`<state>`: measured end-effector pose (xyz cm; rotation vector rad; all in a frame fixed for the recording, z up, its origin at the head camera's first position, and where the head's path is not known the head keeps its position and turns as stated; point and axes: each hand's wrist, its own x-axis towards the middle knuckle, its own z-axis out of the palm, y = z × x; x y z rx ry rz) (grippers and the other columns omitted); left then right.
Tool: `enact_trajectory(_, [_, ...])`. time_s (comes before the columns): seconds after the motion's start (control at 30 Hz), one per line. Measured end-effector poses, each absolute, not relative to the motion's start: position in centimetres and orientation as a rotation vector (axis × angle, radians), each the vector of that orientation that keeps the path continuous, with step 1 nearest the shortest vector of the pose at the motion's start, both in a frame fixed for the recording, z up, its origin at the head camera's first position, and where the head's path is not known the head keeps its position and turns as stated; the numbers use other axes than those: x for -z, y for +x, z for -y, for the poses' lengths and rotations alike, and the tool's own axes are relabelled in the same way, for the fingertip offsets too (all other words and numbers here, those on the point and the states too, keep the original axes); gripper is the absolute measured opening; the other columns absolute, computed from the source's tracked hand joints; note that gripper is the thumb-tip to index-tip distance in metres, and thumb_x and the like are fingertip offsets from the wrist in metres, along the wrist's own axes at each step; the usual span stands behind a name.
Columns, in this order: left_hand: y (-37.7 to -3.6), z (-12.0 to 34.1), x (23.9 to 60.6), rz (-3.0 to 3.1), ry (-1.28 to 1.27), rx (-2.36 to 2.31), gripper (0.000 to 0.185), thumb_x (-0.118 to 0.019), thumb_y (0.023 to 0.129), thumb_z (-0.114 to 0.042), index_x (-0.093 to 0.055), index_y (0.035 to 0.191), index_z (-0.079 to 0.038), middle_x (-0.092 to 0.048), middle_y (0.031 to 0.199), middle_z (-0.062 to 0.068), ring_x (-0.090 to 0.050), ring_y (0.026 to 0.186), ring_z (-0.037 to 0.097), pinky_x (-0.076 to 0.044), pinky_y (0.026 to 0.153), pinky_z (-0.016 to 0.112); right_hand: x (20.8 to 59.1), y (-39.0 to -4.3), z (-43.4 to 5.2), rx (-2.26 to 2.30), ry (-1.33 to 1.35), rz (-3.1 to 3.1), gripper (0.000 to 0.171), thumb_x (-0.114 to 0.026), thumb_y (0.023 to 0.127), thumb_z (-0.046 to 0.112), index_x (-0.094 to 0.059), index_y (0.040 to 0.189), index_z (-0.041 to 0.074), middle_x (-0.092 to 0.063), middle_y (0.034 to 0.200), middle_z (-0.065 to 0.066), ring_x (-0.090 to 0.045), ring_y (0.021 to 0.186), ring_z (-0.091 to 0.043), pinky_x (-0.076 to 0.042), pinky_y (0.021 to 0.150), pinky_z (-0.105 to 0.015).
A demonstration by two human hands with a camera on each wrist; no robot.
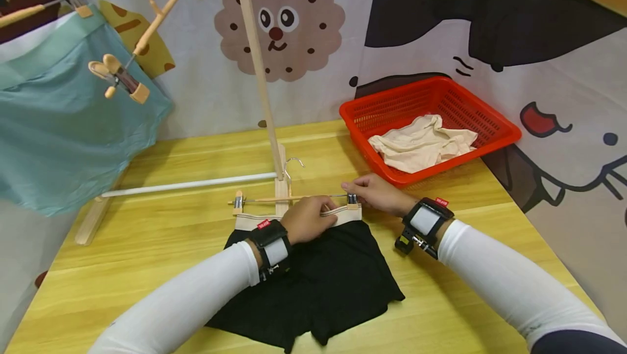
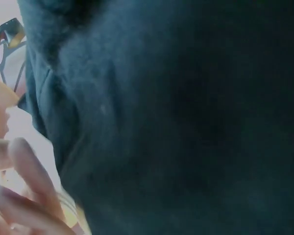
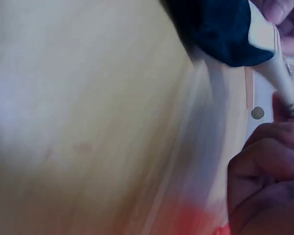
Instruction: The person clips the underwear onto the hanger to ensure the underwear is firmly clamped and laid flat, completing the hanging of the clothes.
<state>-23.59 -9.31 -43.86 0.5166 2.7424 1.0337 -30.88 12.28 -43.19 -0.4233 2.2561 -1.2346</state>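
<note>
Black shorts (image 1: 313, 283) flat on worktop (image 1: 147, 267), cream waistband (image 1: 343, 213) up against clip hanger (image 1: 289, 199) just in front of rack post (image 1: 257, 71). Left clip (image 1: 238, 201) looks on band's left corner; right clip (image 1: 352, 199) being set, hanging on rack not yet done. Left hand (image 1: 307, 218): fingers curled, grip pinching waistband mid-band. Right hand (image 1: 377, 193): grip pinched on right clip. Right of hanger, red basket (image 1: 495, 125) holds cream garment (image 1: 423, 144).

Left hand (image 1: 307, 219) fingers curled, right hand (image 1: 374, 193) pinching, forearms converging
</note>
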Motion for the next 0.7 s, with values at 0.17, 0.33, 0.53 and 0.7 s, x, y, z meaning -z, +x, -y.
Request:
enact_trajectory(0.17, [-22.1, 11.5, 43.3, -2.857, 0.535, -0.886, 0.023, -0.068, 0.095, -0.025, -0.070, 0.115, -0.016, -0.072, 0.111, 0.001, -0.069, 0.099, 0.016, -0.055, 0.082, 0.036, 43.6, -30.8, -11.9, 1.081, -0.475, -2.393, 0.051, -0.054, 0.100, 0.052, -0.057, 0.075, 0.007, -0.039, 0.058, 0.003, -0.039, 0.052, -0.015, -0.030, 0.052, -0.025])
enact_trajectory(0.33, [-20.4, 14.9, 42.5, -2.914, 0.443, -0.876, 0.021, -0.071, 0.093, -0.025, -0.071, 0.112, -0.016, -0.071, 0.107, 0.000, -0.068, 0.091, 0.015, -0.054, 0.074, 0.034, 43.9, -30.6, -11.6, 0.970, -0.552, -2.560, 0.046, -0.053, 0.102, 0.046, -0.062, 0.076, 0.009, -0.039, 0.062, 0.003, -0.042, 0.057, -0.016, -0.032, 0.053, -0.026])
enact_trajectory(0.53, [-19.3, 20.3, 42.3, -3.051, 0.245, -0.825, 0.016, -0.074, 0.090, -0.023, -0.071, 0.103, -0.014, -0.073, 0.093, 0.001, -0.063, 0.073, 0.014, -0.047, 0.060, 0.031, 44.2, -30.3, -11.5, 0.904, -0.551, -2.664, 0.042, -0.053, 0.103, 0.043, -0.066, 0.081, 0.010, -0.044, 0.067, 0.001, -0.045, 0.059, -0.016, -0.036, 0.055, -0.027])
enact_trajectory(0.7, [-18.7, 24.5, 42.6, -3.093, 0.052, -0.763, 0.016, -0.073, 0.091, -0.027, -0.068, 0.096, -0.013, -0.068, 0.083, 0.003, -0.055, 0.060, 0.014, -0.041, 0.051, 0.029, 44.1, -30.1, -11.4, 0.886, -0.540, -2.708, 0.041, -0.054, 0.102, 0.044, -0.069, 0.085, 0.010, -0.047, 0.068, 0.000, -0.047, 0.061, -0.017, -0.037, 0.054, -0.027])
